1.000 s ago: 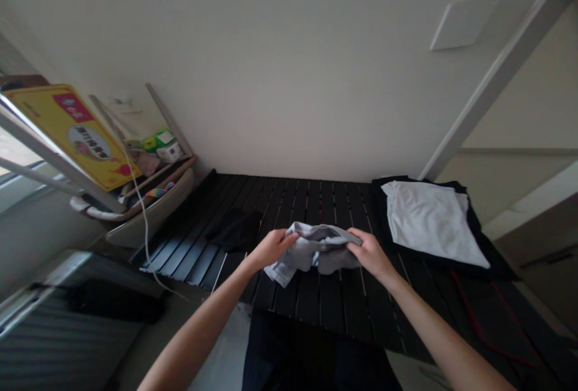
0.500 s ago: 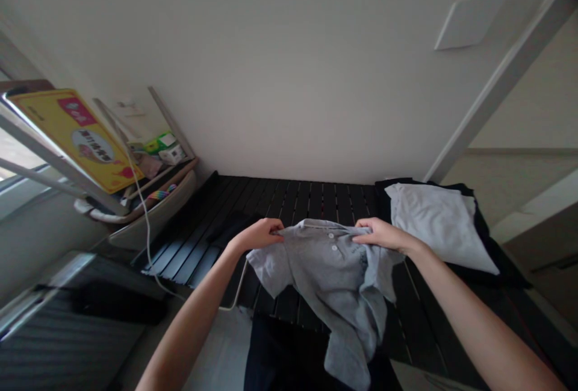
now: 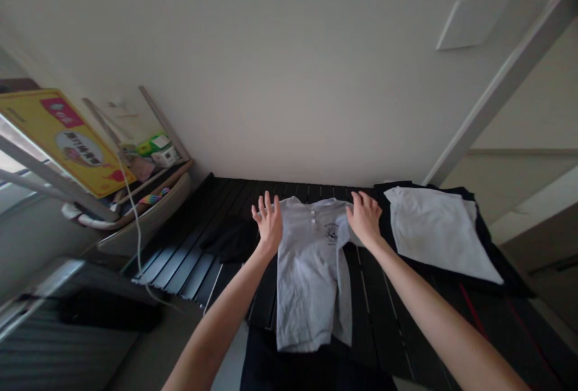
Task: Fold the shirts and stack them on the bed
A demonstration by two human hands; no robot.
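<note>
A grey short-sleeved shirt (image 3: 304,276) lies spread on the black slatted table, its collar towards the wall and its hem towards me. Two white buttons and a small dark print show on its upper front. Along its right side the fabric is folded and wrinkled. My left hand (image 3: 270,222) is open over the left shoulder, fingers spread, hiding the left sleeve. At the right shoulder, my right hand (image 3: 365,217) is open too, with its fingers slightly bent and apart beside the sleeve. Whether it touches the cloth I cannot tell.
Folded white clothing (image 3: 445,231) lies on dark cloth at the table's right end. A dark bundle (image 3: 230,239) rests left of the shirt on the slatted table (image 3: 187,264). A white cable (image 3: 138,228) hangs by a cart (image 3: 149,213) holding small boxes and a yellow board (image 3: 74,141).
The shirt was held up by its shoulders in both hands, hanging bunched. Now it lies flat on the table, farther forward, and both hands have let go of it.
</note>
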